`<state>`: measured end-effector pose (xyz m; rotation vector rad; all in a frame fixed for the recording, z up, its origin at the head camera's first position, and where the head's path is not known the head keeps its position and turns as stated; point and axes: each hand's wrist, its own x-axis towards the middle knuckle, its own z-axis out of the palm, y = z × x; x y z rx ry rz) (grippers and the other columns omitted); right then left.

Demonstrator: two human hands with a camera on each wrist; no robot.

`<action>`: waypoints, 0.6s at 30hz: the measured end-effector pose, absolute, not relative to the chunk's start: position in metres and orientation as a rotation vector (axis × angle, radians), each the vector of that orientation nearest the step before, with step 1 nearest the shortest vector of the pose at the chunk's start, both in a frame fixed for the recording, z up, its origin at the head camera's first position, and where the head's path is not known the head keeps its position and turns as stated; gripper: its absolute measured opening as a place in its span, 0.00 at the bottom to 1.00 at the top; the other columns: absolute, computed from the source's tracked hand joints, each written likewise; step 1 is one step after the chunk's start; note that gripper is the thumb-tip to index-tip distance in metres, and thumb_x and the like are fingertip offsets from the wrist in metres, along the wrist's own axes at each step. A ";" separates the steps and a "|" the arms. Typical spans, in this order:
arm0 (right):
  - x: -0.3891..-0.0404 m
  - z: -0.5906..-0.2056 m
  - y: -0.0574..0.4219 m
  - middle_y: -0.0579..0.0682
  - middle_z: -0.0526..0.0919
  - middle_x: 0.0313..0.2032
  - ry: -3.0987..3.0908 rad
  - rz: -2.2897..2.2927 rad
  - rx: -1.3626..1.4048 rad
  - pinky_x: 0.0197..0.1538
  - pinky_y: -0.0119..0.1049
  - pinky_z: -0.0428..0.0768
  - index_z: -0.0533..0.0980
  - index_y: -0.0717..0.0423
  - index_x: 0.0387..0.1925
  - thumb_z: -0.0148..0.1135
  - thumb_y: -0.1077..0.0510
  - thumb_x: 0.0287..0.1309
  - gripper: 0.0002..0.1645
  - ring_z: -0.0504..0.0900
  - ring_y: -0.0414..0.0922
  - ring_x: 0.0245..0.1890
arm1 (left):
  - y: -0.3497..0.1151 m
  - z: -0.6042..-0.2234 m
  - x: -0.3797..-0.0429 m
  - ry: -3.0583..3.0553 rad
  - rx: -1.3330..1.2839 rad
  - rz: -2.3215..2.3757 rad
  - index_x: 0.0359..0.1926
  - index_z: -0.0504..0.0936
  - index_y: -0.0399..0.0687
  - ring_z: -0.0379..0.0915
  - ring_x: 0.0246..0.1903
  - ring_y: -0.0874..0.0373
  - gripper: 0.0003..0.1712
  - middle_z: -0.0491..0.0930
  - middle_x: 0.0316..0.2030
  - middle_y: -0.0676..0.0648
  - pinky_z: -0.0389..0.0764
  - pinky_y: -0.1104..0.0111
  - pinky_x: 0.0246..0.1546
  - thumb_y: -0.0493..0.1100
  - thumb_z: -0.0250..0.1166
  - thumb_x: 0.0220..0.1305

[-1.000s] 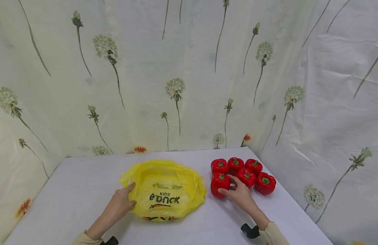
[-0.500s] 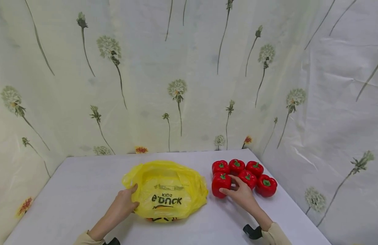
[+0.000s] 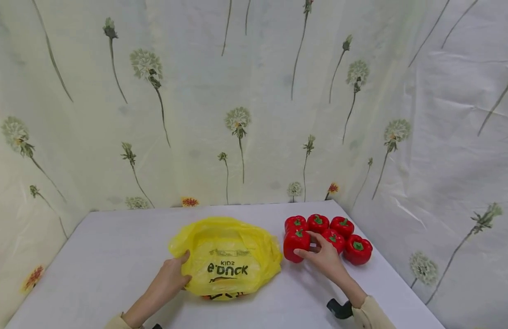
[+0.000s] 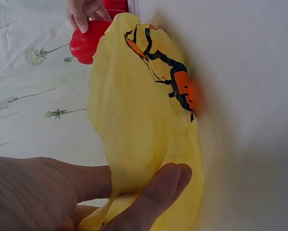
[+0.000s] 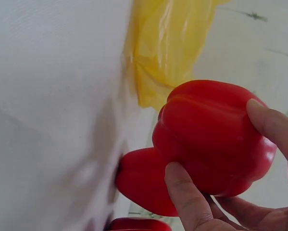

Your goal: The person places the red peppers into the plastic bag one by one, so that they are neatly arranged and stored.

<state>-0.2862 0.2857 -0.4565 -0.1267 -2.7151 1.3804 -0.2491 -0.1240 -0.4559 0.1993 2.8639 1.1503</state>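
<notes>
A yellow plastic bag (image 3: pixel 229 265) with dark printed lettering lies with its mouth spread on the white table. My left hand (image 3: pixel 168 278) pinches the bag's left edge, thumb and fingers on either side of the thin film in the left wrist view. To the right of the bag, my right hand (image 3: pixel 324 260) holds a red bell pepper (image 3: pixel 295 246) with a green stem. The right wrist view shows this bell pepper (image 5: pixel 211 137) raised off the table, with fingertips on opposite sides of it.
Several more red bell peppers (image 3: pixel 357 249) stand close together behind and right of my right hand. The white table (image 3: pixel 105 256) ends at a curtain (image 3: pixel 254 114) printed with dandelions at the back and sides.
My right hand has lifted the bell pepper slightly from its place in the group. My left hand and the bag's left edge have shifted a little to the right.
</notes>
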 end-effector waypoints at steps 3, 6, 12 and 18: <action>-0.287 -0.453 0.285 0.60 0.73 0.59 -2.709 1.387 -0.105 0.46 0.45 0.85 0.62 0.54 0.68 0.75 0.36 0.40 0.56 0.75 0.59 0.57 | -0.123 -0.455 -0.248 2.891 0.224 1.141 0.64 0.64 0.23 0.69 0.11 0.62 0.38 0.77 0.51 0.24 0.71 0.73 0.13 0.28 0.67 0.51; -0.287 -0.451 0.283 0.60 0.73 0.60 -2.717 1.391 -0.099 0.46 0.45 0.85 0.62 0.54 0.68 0.74 0.34 0.39 0.58 0.76 0.59 0.57 | -0.122 -0.455 -0.247 2.885 0.227 1.153 0.64 0.64 0.23 0.68 0.12 0.62 0.38 0.74 0.53 0.24 0.71 0.73 0.13 0.28 0.67 0.51; -0.286 -0.446 0.275 0.60 0.73 0.60 -2.706 1.414 -0.078 0.47 0.46 0.85 0.62 0.54 0.68 0.74 0.36 0.42 0.55 0.76 0.59 0.57 | -0.118 -0.458 -0.246 2.840 0.207 1.177 0.65 0.63 0.25 0.70 0.14 0.61 0.39 0.67 0.61 0.24 0.73 0.73 0.15 0.26 0.67 0.50; -0.287 -0.443 0.267 0.60 0.72 0.61 -2.695 1.427 -0.048 0.47 0.46 0.85 0.62 0.53 0.68 0.74 0.36 0.41 0.55 0.75 0.61 0.58 | -0.115 -0.460 -0.244 2.846 0.212 1.140 0.65 0.65 0.28 0.66 0.13 0.62 0.40 0.69 0.60 0.25 0.71 0.74 0.14 0.27 0.68 0.49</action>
